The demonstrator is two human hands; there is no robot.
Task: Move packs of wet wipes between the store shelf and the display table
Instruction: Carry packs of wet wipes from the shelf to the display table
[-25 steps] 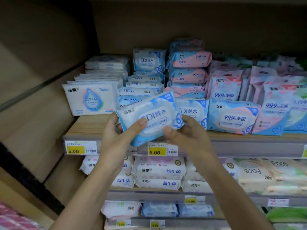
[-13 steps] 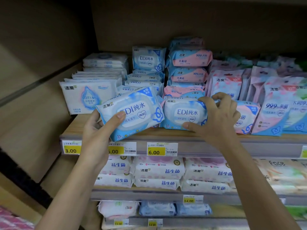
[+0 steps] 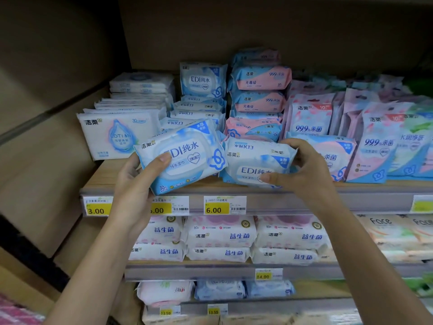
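My left hand grips a blue and white EDI wet wipes pack, tilted, over the front edge of the top shelf. My right hand grips a second EDI pack at its right end; that pack lies tipped back at the shelf front. The two packs touch at their near corners. Behind them stands a stack of more EDI packs.
A white lotion pack stands left on the shelf. Pink and blue 99.9 packs fill the middle and right. White packs line the lower shelf. Yellow price tags run along the shelf rail.
My right hand let go of the first pack, reached to the shelf and took hold of a second EDI pack, which has tipped backward. My left hand shifted the first pack left.
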